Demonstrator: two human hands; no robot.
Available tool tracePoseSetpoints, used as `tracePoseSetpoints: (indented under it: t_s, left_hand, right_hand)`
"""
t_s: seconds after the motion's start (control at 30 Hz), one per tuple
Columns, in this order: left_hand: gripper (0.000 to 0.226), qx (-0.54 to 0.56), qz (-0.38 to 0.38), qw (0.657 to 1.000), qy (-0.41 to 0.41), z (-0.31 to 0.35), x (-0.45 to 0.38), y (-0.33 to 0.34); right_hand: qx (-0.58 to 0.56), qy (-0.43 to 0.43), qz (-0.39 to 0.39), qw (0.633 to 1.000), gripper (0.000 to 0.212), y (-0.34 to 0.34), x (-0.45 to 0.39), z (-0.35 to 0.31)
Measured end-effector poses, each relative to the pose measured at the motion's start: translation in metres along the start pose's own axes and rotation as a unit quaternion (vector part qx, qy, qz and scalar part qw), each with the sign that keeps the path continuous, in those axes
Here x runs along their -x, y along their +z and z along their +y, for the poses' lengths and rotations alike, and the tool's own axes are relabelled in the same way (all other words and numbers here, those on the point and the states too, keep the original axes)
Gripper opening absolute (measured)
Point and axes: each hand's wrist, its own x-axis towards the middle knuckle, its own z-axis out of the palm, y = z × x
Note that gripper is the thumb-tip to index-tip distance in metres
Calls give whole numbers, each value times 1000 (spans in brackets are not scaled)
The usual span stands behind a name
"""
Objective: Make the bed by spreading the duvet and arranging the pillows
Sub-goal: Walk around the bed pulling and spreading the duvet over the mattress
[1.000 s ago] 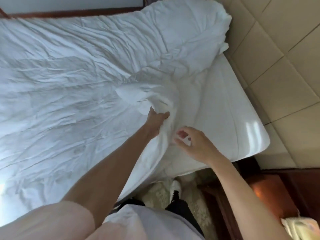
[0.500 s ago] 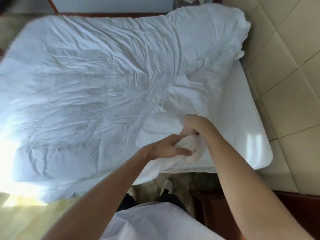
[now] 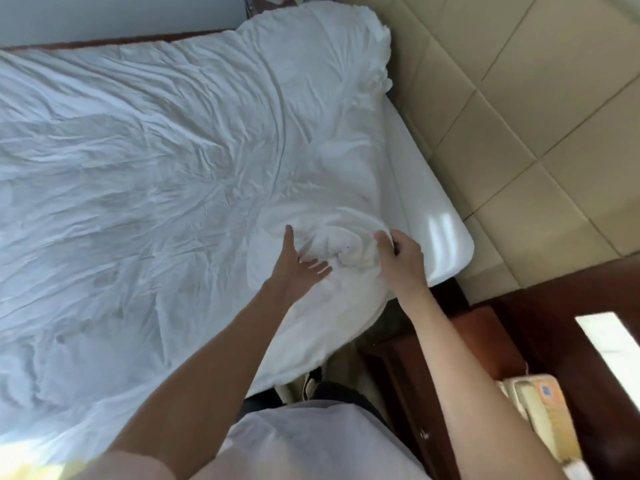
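Half a second before, both hands had been bunched together on one wad of the white duvet point(image 3: 145, 174) near the bed's corner; now they had come apart, and the camera had swung so that more of the wall showed on the right.

The duvet, a soft cotton-looking cover creased all over with fine radiating wrinkles, lay spread across nearly the whole bed, stretching far to the left of both hands and beyond them to a puffed, rounded far corner.

The left hand point(image 3: 294, 263) lay flat on the fabric with fingers spread and thumb pointing away from the person, gripping nothing.

Between the two hands sat a crumpled knot of cloth point(image 3: 346, 245), twisted into a rounded swirl with folds curling around it.

The right hand point(image 3: 401, 258) was just right of that knot, its fingers curled and pinched on a fold of the duvet at the swirl's edge.

To the right of this hand a strip of smooth, taut mattress sheet point(image 3: 426, 202) stayed bare, ending in a rounded corner with a glossy patch of light on it.

Further right stood a wall of large beige square panels point(image 3: 519, 98) with dark seams.

Nearer the person than the right hand stood a dark reddish wooden nightstand point(image 3: 485, 341), and on it, beside the right forearm, a cream telephone point(image 3: 533, 403) with an orange label.
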Motion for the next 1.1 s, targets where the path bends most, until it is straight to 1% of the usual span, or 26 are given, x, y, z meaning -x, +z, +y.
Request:
tracePoseSetpoints:
  t_s: [0.07, 0.1, 0.13, 0.2, 0.23, 0.27, 0.33, 0.4, 0.47, 0.5, 0.53, 0.6, 0.63, 0.7, 0.73, 0.77, 0.8, 0.83, 0.87, 0.9, 0.93, 0.97, 1.0, 1.03, 1.07, 1.1]
  left_hand:
    - [53, 48, 37, 997, 41, -8, 2, 26]
    - [49, 39, 71, 995, 58, -12, 3, 37]
    - [58, 18, 90, 993, 80, -14, 4, 47]
    - [78, -51, 83, 981, 168, -18, 6, 60]
    - [75, -105, 63, 967, 222, -20, 8, 64]
    - [65, -168, 41, 947, 269, -24, 12, 68]
    - [42, -321, -7, 887, 330, -31, 18, 73]
    - [27, -462, -70, 809, 358, -52, 27, 75]
    - [13, -558, -120, 741, 353, -74, 34, 76]
    - [13, -589, -151, 718, 339, -83, 36, 78]
    - [16, -614, -192, 696, 318, -90, 35, 79]
    - [26, -663, -271, 641, 274, -96, 41, 86]
    - [26, -697, -292, 603, 257, -94, 44, 91]
    - [26, -757, -289, 539, 231, -91, 40, 94]
    - [36, -782, -269, 519, 216, -92, 38, 95]
    - [49, -797, -253, 508, 205, -92, 40, 98]
    - [54, -794, -251, 515, 205, -93, 40, 102]
    - [50, -772, -262, 539, 213, -94, 42, 106]
    - [41, -739, -271, 576, 222, -94, 42, 108]
    - [32, -702, -259, 626, 220, -95, 44, 111]
    - [28, -662, -225, 681, 218, -96, 44, 114]
    - [28, -630, -175, 721, 229, -98, 41, 116]
    - [33, -619, -115, 736, 249, -100, 34, 115]
    - [42, -623, -58, 737, 255, -104, 23, 113]
    - [56, -631, -17, 739, 235, -109, 15, 112]
    - [72, -632, -2, 751, 192, -115, 10, 114]
  right_hand:
    - [-15, 16, 26, 999, 43, -4, 21, 16]
    - [2, 22, 33, 999, 41, -7, 30, 25]
    - [32, 23, 42, 998, 35, -12, 37, 34]
    - [66, 22, 77, 995, 16, -25, 49, 44]
    - [56, 18, 104, 993, 14, -32, 52, 44]
    - [33, 12, 126, 991, 16, -38, 53, 42]
    - [-24, 25, 140, 989, 21, -44, 45, 31]
    - [-70, 67, 135, 986, 40, -49, 37, 16]
    - [-31, 105, 97, 989, 73, -54, 26, 3]
    - [7, 127, 56, 990, 86, -57, 20, -2]
    - [48, 149, 7, 988, 94, -60, 16, -5]
    - [121, 188, -73, 972, 94, -71, 6, -4]
    - [137, 201, -86, 966, 89, -76, 1, 1]
    - [171, 197, -77, 962, 72, -85, -8, 15]
    - [179, 185, -60, 964, 67, -92, -9, 22]
    - [159, 176, -39, 971, 66, -98, -11, 32]
    - [112, 172, -19, 978, 66, -106, -12, 41]
    - [54, 172, -2, 984, 65, -112, -12, 50]
    - [0, 169, 12, 986, 61, -117, -10, 56]
    - [-39, 172, 24, 984, 55, -125, -9, 64]
    - [-73, 176, 39, 981, 49, -134, -9, 70]
    - [-106, 187, 52, 975, 51, -143, -10, 78]
    - [-145, 202, 62, 966, 60, -151, -11, 86]
    - [-187, 221, 64, 955, 68, -160, -14, 95]
    - [-228, 231, 63, 944, 73, -167, -15, 101]
    - [-265, 236, 54, 934, 73, -173, -18, 109]
